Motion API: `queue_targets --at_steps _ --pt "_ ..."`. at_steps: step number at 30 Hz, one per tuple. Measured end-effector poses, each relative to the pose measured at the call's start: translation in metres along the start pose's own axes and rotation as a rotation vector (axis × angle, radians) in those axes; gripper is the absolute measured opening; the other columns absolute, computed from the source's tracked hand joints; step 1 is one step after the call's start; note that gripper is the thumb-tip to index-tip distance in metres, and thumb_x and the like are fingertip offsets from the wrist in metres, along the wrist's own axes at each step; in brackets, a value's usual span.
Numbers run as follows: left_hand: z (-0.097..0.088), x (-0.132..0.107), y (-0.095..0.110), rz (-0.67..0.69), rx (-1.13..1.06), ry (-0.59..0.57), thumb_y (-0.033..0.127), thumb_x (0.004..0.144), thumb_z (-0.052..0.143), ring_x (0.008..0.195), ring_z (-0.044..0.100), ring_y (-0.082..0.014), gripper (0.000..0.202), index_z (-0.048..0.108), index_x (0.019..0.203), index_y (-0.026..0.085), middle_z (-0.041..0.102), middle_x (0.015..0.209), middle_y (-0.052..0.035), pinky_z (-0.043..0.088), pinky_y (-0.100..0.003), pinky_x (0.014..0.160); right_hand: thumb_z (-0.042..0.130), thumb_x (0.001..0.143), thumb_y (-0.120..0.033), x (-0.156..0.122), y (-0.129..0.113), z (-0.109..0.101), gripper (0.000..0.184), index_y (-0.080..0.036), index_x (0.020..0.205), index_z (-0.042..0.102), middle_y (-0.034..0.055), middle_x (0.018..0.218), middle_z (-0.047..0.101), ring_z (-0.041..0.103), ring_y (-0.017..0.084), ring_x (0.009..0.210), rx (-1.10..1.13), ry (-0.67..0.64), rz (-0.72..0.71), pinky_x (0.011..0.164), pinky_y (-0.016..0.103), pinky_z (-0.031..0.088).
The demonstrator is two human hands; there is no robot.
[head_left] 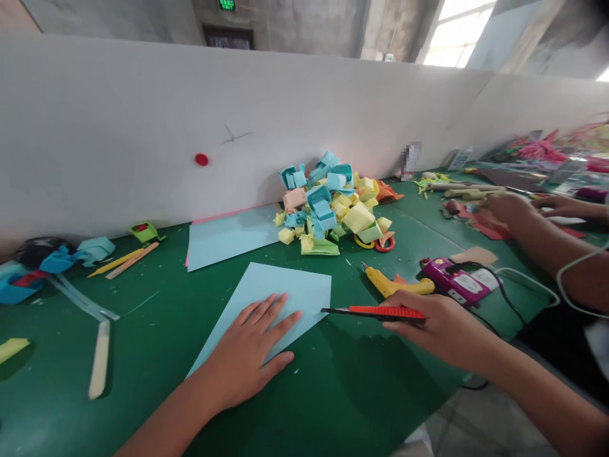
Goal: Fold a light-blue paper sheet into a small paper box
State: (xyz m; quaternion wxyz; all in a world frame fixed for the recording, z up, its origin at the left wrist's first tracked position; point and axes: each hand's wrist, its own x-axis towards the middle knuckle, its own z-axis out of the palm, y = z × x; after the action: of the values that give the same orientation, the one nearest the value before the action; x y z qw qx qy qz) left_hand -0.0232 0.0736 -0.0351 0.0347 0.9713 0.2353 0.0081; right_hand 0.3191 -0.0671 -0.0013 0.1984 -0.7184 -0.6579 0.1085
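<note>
A light-blue sheet [295, 279] lies beneath the left hand [252, 352], which rests flat, fingers spread; the right hand [435, 324] grips a red-and-black cutter [380, 312], tip at the sheet's right edge. The green bench [304, 419] carries the sheet.

One view is on record, taken from your head and facing forward and down. Your left hand [254, 355] and right hand [438, 317] register at close range in its lower half, above the tabletop [304, 419]. The white partition [118, 127] spans the view farther back, with the wall [304, 25] and a bright window [459, 32] beyond its top edge. Coverage at your right extends to a co-worker's hand [509, 212]; at lower right, to the floor [461, 422].
</note>
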Motion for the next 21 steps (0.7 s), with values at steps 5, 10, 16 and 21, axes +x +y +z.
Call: queue_targets --at_steps 5,10,16,21 --pt "0.0059 0.0038 -0.0040 0.022 0.018 0.069 0.060 0.103 0.038 0.150 0.031 -0.0318 0.061 0.017 0.159 0.046 0.015 0.169 0.0038 0.025 -0.048 0.121 0.063 0.089 -0.043 0.0021 -0.0046 -0.0095 0.021 -0.029 0.104 0.070 0.0006 0.086 0.076 0.068 0.021 0.075 0.030 -0.107 0.022 0.070 0.031 0.049" --pt "0.0080 0.0044 -0.0053 0.019 0.032 0.068 0.059 0.103 0.038 0.150 0.032 -0.0318 0.062 0.015 0.159 0.046 0.014 0.169 0.0039 0.025 -0.048 0.121 0.063 0.090 -0.044 0.0015 -0.0015 -0.0085 0.022 -0.029 0.104 0.069 0.0010 0.087 0.076 0.068 0.021 0.074 0.022 -0.107 0.022 0.070 0.031 0.049" --pt "0.0049 0.0020 -0.0035 0.015 0.017 0.067 0.060 0.103 0.037 0.150 0.031 -0.0315 0.061 0.017 0.159 0.046 0.016 0.169 0.0038 0.025 -0.047 0.121 0.063 0.090 -0.046 0.0004 -0.0005 -0.0070 0.023 -0.029 0.106 0.069 0.0014 0.087 0.076 0.068 0.022 0.074 0.004 -0.118 0.028 0.069 0.031 0.049" --pt "0.0063 0.0016 -0.0031 0.017 0.014 0.064 0.060 0.104 0.036 0.151 0.030 -0.0312 0.061 0.017 0.159 0.045 0.015 0.169 0.0040 0.024 -0.047 0.122 0.061 0.090 -0.046 -0.0005 -0.0003 -0.0073 0.024 -0.028 0.104 0.069 0.0019 0.086 0.076 0.068 0.021 0.071 0.020 -0.116 0.030 0.067 0.031 0.049"
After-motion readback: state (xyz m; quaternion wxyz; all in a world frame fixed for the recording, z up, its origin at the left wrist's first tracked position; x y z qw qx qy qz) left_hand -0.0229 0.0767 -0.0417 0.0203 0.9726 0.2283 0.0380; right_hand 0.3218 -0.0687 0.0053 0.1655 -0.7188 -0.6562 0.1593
